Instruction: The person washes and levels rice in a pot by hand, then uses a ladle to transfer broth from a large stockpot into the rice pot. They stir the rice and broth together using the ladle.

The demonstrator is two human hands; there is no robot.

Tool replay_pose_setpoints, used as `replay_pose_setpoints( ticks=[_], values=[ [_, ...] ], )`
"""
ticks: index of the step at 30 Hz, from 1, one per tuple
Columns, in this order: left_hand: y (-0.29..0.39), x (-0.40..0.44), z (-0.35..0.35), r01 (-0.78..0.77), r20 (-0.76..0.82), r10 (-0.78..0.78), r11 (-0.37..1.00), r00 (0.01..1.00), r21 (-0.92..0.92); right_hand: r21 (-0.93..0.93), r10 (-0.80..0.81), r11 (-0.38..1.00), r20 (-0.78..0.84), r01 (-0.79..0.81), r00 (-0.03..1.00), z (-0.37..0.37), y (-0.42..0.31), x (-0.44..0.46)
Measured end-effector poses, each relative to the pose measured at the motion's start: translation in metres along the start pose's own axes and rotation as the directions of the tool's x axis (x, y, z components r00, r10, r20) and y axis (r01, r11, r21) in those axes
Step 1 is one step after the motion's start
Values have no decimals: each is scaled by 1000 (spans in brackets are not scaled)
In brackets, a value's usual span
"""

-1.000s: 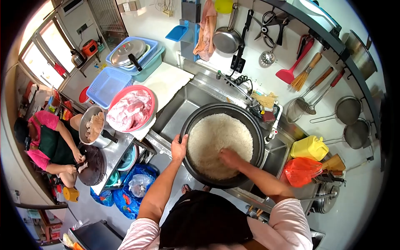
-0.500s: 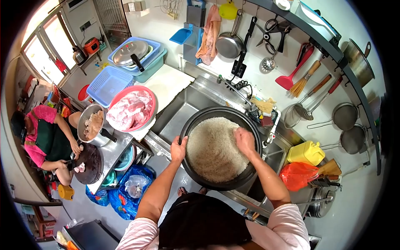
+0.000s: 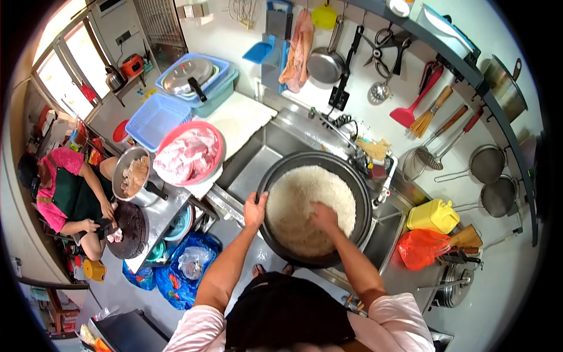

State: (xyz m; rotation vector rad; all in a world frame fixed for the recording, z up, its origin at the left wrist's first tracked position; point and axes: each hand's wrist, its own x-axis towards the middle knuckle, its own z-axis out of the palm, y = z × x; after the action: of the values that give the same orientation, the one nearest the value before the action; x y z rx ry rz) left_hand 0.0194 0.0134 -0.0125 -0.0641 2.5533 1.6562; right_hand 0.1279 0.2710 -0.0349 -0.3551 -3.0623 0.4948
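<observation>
A large dark round pot (image 3: 365, 214) rests over the metal sink (image 3: 249, 161), with white rice (image 3: 293, 193) in cloudy water inside. My left hand (image 3: 254, 212) grips the pot's left rim, thumb on the inner side. Inside the pot, near the middle, my right hand (image 3: 322, 217) touches the rice; its fingers are partly spread, their tips at the surface. Left of the pot, a pink basin (image 3: 218, 154) of raw meat (image 3: 187, 155) stands on a white board.
At the left a co-worker (image 3: 73, 188) cuts meat on a round board (image 3: 130, 234), beside a pot of meat (image 3: 134, 176). A yellow jug (image 3: 433, 217) and red bag (image 3: 421, 247) are at the right. Utensils and pans (image 3: 325, 66) hang on the wall.
My right hand has moved from the pot's right side back to the middle of the rice, and its fingers have opened. My left hand stays on the rim.
</observation>
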Motion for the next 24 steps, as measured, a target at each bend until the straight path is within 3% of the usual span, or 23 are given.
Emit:
replay_pose_setpoints(
  ticks=[2, 4, 5, 6, 8, 10, 11, 12, 14, 16, 19, 20, 21, 22, 24],
  values=[
    [-13, 10, 9, -75, -120, 82, 995, 989, 60, 213, -42, 976, -35, 48, 999, -3, -2, 13],
    [-7, 9, 3, -6, -37, 7, 1000, 999, 31, 472, 21, 880, 79, -56, 997, -23, -2, -5],
    [-3, 7, 0, -19, -13, 18, 999, 1000, -44, 469, 2, 882, 79, -39, 997, -42, -1, 6],
    [-3, 8, 2, -25, -21, 24, 998, 999, -54, 544, 106, 819, 165, -180, 981, -68, -9, 15],
    [-9, 9, 5, -27, -38, 25, 997, 999, -70, 900, 190, 254, 312, -354, 931, -106, -16, 30],
    [-4, 6, 0, -4, -22, 3, 999, 1000, -50, 968, 90, 13, 250, -252, 964, -172, -43, 25],
    [-1, 4, -1, -9, -34, 8, 999, 999, -47, 974, 103, -45, 226, -223, 969, -198, -53, 22],
    [3, 4, 0, -15, -47, 12, 999, 999, -45, 986, 152, -36, 165, -161, 975, -219, -61, 17],
    [-1, 7, 2, -8, -37, 6, 999, 999, -48, 985, 209, 150, -113, 83, 971, -256, -80, -2],
    [2, 4, -3, -2, -36, 1, 999, 999, -37, 888, 281, 332, -416, 318, 865, -264, -93, -13],
    [9, 3, -6, -14, -48, 13, 1000, 999, -22, 680, 315, 621, -673, 391, 670, -198, -99, -10],
    [7, 3, -6, -18, -52, 17, 1000, 999, -23, 627, 305, 734, -648, 261, 698, -108, -64, 5],
    [3, 2, -3, -23, -51, 22, 999, 998, -25, 610, 135, 783, -355, 120, 925, -39, -44, 4],
    [-4, -3, 0, -14, -6, 14, 1000, 1000, -23, 461, 144, 857, 210, -228, 967, 7, -25, -3],
    [-21, 17, 3, -24, 40, 25, 999, 999, -27, 411, 89, 905, 81, -115, 993, 5, -48, -25]
  ],
)
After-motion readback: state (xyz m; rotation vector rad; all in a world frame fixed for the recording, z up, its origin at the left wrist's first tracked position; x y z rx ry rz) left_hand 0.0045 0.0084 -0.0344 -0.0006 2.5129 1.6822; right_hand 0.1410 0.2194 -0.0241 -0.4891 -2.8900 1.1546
